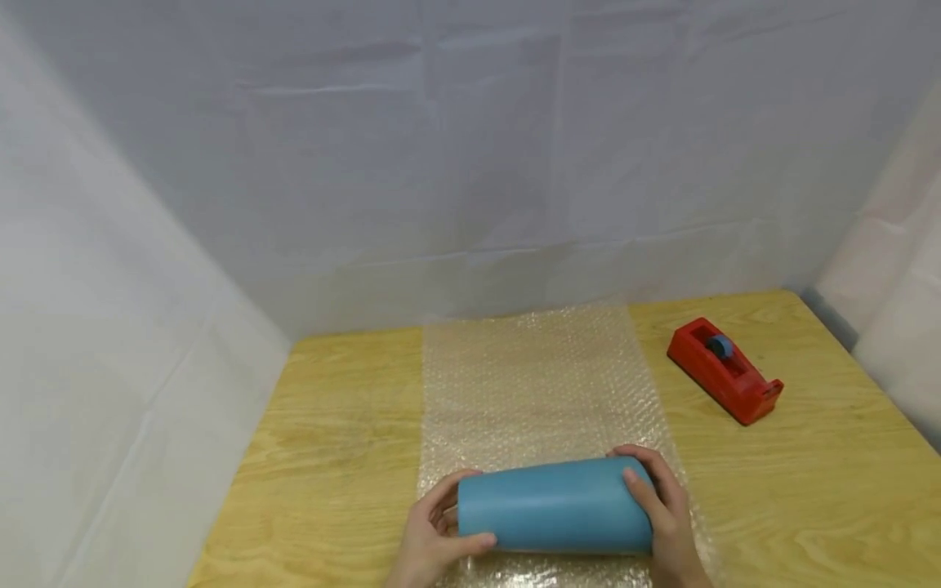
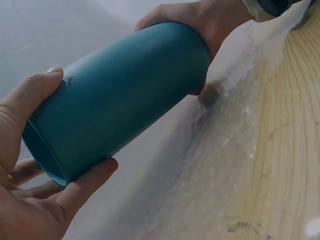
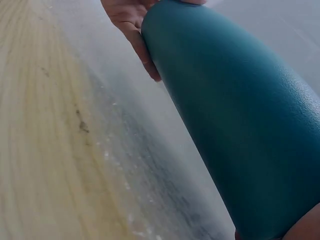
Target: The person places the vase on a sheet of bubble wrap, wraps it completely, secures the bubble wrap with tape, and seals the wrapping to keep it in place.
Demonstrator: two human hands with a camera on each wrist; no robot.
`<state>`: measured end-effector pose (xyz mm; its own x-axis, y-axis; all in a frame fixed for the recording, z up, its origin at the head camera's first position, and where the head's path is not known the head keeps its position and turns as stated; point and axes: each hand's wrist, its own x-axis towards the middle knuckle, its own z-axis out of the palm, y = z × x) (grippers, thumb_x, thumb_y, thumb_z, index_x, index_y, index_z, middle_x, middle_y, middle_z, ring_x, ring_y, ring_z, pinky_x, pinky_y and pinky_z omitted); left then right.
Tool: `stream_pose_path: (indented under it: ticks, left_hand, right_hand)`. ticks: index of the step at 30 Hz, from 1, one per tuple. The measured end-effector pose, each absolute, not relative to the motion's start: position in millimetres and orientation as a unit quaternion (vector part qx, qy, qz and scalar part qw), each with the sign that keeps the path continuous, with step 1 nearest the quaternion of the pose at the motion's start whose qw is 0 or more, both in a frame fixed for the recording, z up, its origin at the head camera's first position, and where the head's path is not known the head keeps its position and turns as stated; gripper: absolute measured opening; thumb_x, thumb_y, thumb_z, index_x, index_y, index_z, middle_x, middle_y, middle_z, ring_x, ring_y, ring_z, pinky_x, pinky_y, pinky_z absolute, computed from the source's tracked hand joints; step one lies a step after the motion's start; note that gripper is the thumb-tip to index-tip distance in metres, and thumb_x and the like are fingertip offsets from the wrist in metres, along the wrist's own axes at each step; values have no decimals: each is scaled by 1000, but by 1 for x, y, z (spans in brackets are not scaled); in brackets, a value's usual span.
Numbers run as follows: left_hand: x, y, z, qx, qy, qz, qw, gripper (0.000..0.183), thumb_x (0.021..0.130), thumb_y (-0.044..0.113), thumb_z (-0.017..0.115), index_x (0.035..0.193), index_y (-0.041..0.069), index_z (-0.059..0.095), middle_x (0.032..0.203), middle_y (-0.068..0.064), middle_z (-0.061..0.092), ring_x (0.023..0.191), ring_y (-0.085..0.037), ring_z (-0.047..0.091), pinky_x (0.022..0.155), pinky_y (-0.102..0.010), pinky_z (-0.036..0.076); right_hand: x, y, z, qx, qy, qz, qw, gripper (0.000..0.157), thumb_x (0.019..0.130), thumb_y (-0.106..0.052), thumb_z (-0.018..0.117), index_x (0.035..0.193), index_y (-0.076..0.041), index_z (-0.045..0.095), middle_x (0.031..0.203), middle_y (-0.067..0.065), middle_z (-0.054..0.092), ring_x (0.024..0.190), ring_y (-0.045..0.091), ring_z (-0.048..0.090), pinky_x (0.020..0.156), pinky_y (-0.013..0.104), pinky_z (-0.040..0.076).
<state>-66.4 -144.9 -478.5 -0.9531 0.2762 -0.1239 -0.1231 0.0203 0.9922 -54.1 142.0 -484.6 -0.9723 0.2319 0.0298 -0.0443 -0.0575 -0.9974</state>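
Note:
A smooth blue vase (image 1: 551, 505), shaped like a slightly tapered cylinder, lies sideways between both hands at the near edge of the view. My left hand (image 1: 441, 527) grips its left end, thumb on one side and fingers on the other. In the left wrist view the hollow mouth of the vase (image 2: 120, 95) faces the left palm. The right hand (image 1: 665, 514) holds the opposite end, fingers curled round it. Beneath the vase stretches a sheet of clear bubble wrap (image 1: 529, 384); both wrist views show a gap between the two.
A red tape dispenser (image 1: 724, 371) with a blue-cored roll stands on the wooden table (image 1: 353, 408), right of the bubble wrap. White sheeting (image 1: 500, 163) hangs behind the table and along both sides.

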Motion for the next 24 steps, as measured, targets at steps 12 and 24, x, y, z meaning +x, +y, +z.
stream_pose_path:
  ticks: [12, 24]
  left_hand:
    - [-70, -156, -503, 56, 678, 715, 159, 71, 74, 5, 86, 137, 3, 54, 120, -17, 62, 102, -30, 65, 83, -35, 56]
    - [-69, -159, -508, 80, 691, 702, 153, 70, 75, 5, 86, 137, 4, 54, 125, -18, 61, 108, -26, 63, 89, -33, 54]
  right_hand:
    - [-51, 136, -500, -10, -767, 624, 151, 23, 99, -6, 57, 122, -5, 60, 116, 5, 64, 108, 6, 57, 90, 16, 40]
    - [-50, 182, -502, 65, -801, 588, -89, 69, 91, -17, 73, 149, -20, 37, 149, 6, 39, 123, 16, 45, 87, 32, 48]
